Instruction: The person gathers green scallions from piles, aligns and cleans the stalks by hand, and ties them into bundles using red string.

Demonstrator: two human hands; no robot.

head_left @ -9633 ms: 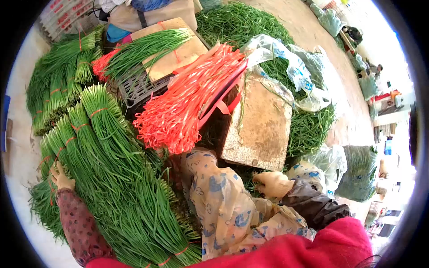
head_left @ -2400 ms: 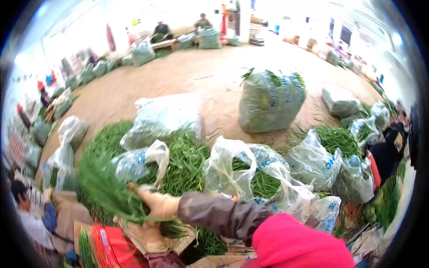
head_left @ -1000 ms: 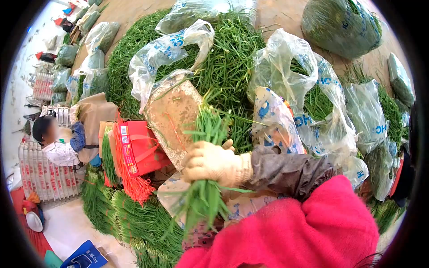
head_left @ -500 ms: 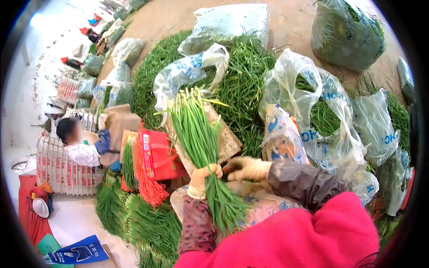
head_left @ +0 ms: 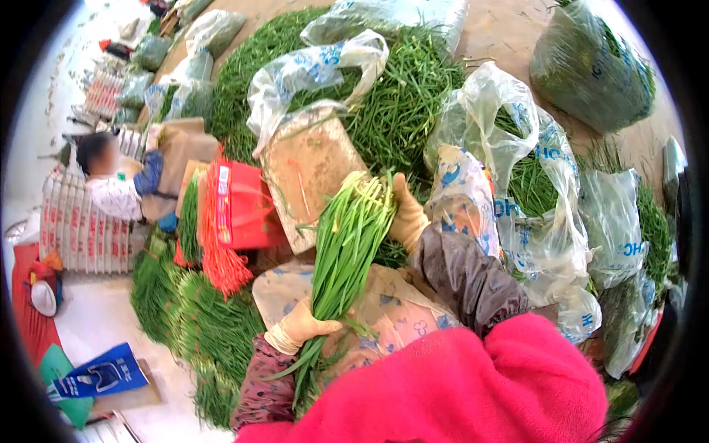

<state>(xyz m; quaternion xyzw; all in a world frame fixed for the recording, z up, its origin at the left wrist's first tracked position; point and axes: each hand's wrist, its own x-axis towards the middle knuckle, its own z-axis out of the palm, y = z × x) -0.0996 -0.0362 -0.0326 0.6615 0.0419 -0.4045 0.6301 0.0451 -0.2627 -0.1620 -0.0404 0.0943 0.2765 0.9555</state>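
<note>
1. Over the printed plastic apron (head_left: 402, 301): chive bunch (head_left: 350, 240), no tie visible; left hand (head_left: 300, 325) wraps its leafy end, right hand (head_left: 408, 216) against pale stems, finger closure unclear.
2. Finished-looking bundles (head_left: 210, 317) stacked left; loose chive heap (head_left: 406, 96) beyond, unbundled.
3. Stained rectangular board (head_left: 317, 156), glossy red strands (head_left: 224, 267).

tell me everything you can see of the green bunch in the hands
The green bunch is of long, thin leaves with paler, yellowish ends gathered at the top. No tie shows on it. It slants, pale ends pointing forward, loose tips drooping below. The gloved left hand grips its lower part; the gloved right hand appears to touch its upper side.
</note>
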